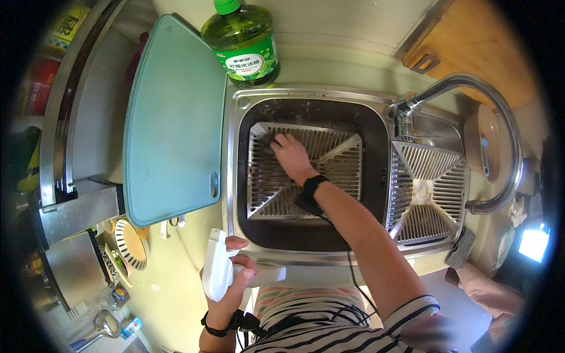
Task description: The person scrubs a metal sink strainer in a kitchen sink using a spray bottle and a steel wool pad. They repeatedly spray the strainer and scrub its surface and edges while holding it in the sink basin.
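My left hand (240, 269) is wrapped around a white trigger spray bottle (217, 269) in front of the sink's near left corner. Over the sink, my right hand (292, 154) presses a dark, blurred scouring pad (266, 137), likely steel wool, onto a slotted metal range-hood filter (340, 176). Brownish grime shows between the slats of this filter. It lies in the dark basin (309, 238) of a stainless steel sink. A second slotted filter (446, 194), brighter, rests over the smaller right-hand section. Black bands circle both wrists, and a cable runs from the right one.
A chrome faucet (476, 81) arches over the right side. The blue-green cutting board (176, 123) stands left of the sink, beside a large green dish-soap bottle (247, 48). A grey sponge (460, 248) sits at the right edge. Plates (131, 245) and a ladle (107, 324) are lower left.
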The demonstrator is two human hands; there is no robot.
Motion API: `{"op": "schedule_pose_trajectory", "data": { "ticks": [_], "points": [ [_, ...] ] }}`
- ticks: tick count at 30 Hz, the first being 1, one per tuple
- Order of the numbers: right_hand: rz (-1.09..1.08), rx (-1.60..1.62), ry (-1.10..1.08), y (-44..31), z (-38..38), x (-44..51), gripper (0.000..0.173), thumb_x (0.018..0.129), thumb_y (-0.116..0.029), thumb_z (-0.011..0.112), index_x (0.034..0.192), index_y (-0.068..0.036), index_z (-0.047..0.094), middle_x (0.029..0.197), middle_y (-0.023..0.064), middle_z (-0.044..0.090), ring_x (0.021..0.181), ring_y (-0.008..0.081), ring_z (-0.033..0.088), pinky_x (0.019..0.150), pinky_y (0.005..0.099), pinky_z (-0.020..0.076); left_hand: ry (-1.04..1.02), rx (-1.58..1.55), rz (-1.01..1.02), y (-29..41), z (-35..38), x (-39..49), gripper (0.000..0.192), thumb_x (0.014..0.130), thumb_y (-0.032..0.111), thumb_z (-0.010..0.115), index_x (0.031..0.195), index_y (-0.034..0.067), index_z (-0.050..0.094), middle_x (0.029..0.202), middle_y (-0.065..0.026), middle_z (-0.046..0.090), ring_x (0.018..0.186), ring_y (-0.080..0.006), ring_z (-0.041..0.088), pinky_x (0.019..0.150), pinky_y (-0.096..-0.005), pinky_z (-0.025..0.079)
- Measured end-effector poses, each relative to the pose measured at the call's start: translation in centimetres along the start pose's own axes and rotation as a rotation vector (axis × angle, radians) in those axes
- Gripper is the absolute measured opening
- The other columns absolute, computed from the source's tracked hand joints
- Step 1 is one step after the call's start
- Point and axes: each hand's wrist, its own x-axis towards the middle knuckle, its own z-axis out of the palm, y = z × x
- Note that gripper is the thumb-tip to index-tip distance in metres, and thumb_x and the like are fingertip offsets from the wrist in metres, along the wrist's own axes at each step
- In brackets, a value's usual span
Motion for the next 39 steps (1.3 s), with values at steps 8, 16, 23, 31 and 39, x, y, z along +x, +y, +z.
{"op": "schedule_pose_trajectory", "data": {
  "ticks": [8, 16, 23, 31, 39],
  "points": [
    [0.256, 0.207, -0.027, 0.4, -2.1, -0.8, 0.024, 0.081, -0.008, 0.066, 0.104, 0.000, 0.065, 0.106, 0.0180, 0.056, 0.098, 0.0361, 0.057, 0.082, 0.0441, 0.0513, -0.019, 0.028, -0.065, -1.1, 1.8, 0.0, 0.043, 0.080, 0.009, 0.073, 0.118, -0.002, 0.056, 0.112, -0.0097, 0.060, 0.080, -0.0130, 0.062, 0.071, -0.0263, 0.051],
    [0.441, 0.391, 0.297, 3.6, -11.6, 2.0, 0.029, 0.078, -0.016, 0.073, 0.102, 0.000, 0.068, 0.098, 0.0174, 0.066, 0.091, 0.0322, 0.064, 0.082, 0.0361, 0.0490, 0.031, -0.267, -0.289, -4.8, 6.8, 5.9, 0.023, 0.091, 0.015, 0.066, 0.109, 0.007, 0.054, 0.087, -0.0010, 0.058, 0.069, -0.0113, 0.058, 0.059, -0.0268, 0.048],
    [0.571, 0.463, 0.156, 2.5, -14.8, -0.4, 0.031, 0.086, -0.021, 0.069, 0.108, 0.000, 0.066, 0.112, 0.0169, 0.062, 0.104, 0.0341, 0.060, 0.089, 0.0424, 0.0473, 0.195, -0.360, -0.370, -6.4, 8.6, 6.8, 0.029, 0.086, 0.028, 0.073, 0.096, 0.007, 0.056, 0.078, -0.0011, 0.060, 0.064, -0.0102, 0.060, 0.052, -0.0242, 0.044],
    [0.630, 0.438, -0.019, 4.6, -12.3, -1.9, 0.035, 0.086, -0.023, 0.069, 0.113, -0.002, 0.065, 0.121, 0.0191, 0.060, 0.111, 0.0358, 0.058, 0.096, 0.0443, 0.0464, 0.255, -0.345, -0.316, -7.4, 7.2, 4.5, 0.030, 0.090, 0.026, 0.069, 0.108, 0.006, 0.056, 0.087, -0.0031, 0.058, 0.074, -0.0159, 0.063, 0.059, -0.0296, 0.052],
    [0.586, 0.467, -0.088, 3.1, -8.5, 0.3, 0.039, 0.083, -0.027, 0.070, 0.112, -0.001, 0.066, 0.115, 0.0207, 0.063, 0.108, 0.0350, 0.060, 0.094, 0.0415, 0.0462, 0.292, -0.342, -0.391, -7.8, 6.1, 2.9, 0.028, 0.092, 0.024, 0.065, 0.108, 0.004, 0.055, 0.087, -0.0038, 0.058, 0.080, -0.0180, 0.065, 0.061, -0.0303, 0.053]
  ]
}}
